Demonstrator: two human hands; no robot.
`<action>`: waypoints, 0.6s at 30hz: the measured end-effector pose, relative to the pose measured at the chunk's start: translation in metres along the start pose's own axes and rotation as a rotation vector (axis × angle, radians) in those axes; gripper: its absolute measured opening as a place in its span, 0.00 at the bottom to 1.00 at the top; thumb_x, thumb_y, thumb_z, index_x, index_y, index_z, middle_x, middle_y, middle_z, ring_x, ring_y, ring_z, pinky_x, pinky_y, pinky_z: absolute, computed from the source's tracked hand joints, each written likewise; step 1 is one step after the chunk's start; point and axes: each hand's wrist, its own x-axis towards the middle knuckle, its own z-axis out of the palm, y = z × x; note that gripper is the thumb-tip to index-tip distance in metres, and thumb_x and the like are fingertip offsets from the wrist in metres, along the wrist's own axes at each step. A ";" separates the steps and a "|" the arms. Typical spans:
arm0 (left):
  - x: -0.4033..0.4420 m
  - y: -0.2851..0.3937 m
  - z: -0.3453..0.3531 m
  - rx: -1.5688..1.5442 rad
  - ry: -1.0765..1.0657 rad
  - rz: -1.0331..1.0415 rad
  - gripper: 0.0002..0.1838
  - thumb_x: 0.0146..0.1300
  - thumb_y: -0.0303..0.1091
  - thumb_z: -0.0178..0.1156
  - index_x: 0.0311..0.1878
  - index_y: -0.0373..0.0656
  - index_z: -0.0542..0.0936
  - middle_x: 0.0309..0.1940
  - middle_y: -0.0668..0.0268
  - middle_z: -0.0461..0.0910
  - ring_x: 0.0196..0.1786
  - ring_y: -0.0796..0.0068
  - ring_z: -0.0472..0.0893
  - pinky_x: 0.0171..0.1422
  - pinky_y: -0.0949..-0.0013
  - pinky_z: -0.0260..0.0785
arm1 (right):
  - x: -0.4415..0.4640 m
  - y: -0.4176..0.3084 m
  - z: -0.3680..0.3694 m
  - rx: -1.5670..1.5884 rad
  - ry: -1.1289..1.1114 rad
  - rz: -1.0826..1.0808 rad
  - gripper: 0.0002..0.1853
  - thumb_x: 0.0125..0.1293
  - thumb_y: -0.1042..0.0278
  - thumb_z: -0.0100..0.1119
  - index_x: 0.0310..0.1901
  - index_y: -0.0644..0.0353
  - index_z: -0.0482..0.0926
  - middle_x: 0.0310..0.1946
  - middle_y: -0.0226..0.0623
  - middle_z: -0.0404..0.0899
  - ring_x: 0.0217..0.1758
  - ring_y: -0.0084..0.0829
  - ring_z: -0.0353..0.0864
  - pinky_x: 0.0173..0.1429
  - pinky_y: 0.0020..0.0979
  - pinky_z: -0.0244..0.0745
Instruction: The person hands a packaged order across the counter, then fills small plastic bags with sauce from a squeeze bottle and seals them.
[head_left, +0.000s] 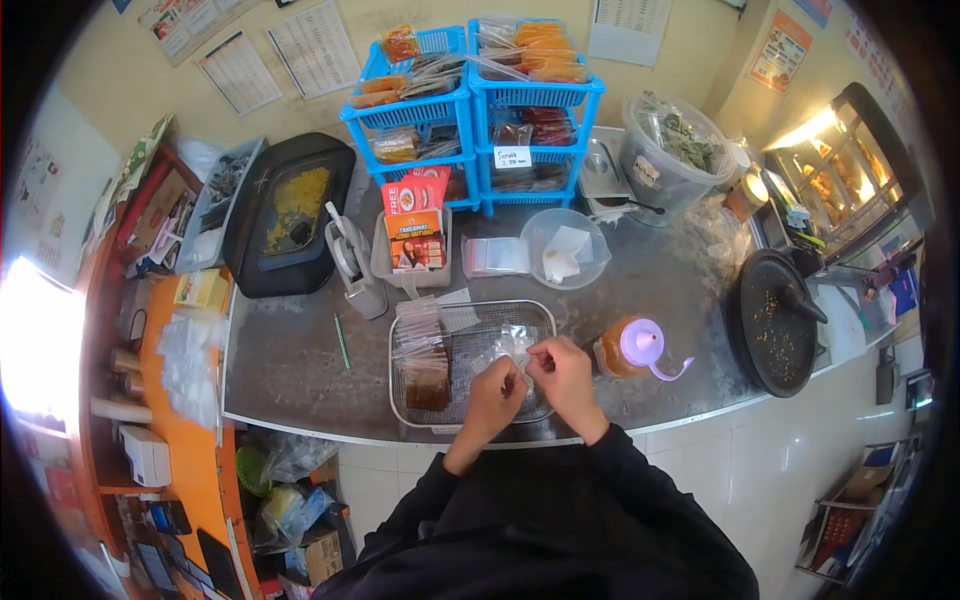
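Both of my hands are close together over the right half of a wire mesh basket [470,312]. My left hand [491,402] has its fingers pinched at a small clear plastic bag [514,341]. Beside it, my right hand [567,378] is also closed in a pinch near the same bag; the fingertips hide what lies between them. In the left half of the basket lies a row of filled plastic packets [427,375] with brown contents. A squeeze bottle [612,352] with a purple lid stands just right of my right hand.
Blue tiered racks [482,190] with packets stand at the back. A round clear tub [592,262], a leaflet container [440,268], a sealer-like device [362,285] and a black tray [330,150] are behind the basket. A stone mortar [770,345] sits right, a green pen [343,343] left.
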 end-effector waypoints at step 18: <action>0.023 0.008 -0.010 0.380 -0.261 0.765 0.31 0.56 0.42 0.71 0.62 0.44 0.74 0.50 0.62 0.78 0.47 0.59 0.77 0.52 0.60 0.70 | -0.027 -0.041 -0.077 0.063 -0.327 0.164 0.13 0.64 0.72 0.67 0.49 0.64 0.84 0.43 0.41 0.84 0.39 0.35 0.85 0.43 0.31 0.81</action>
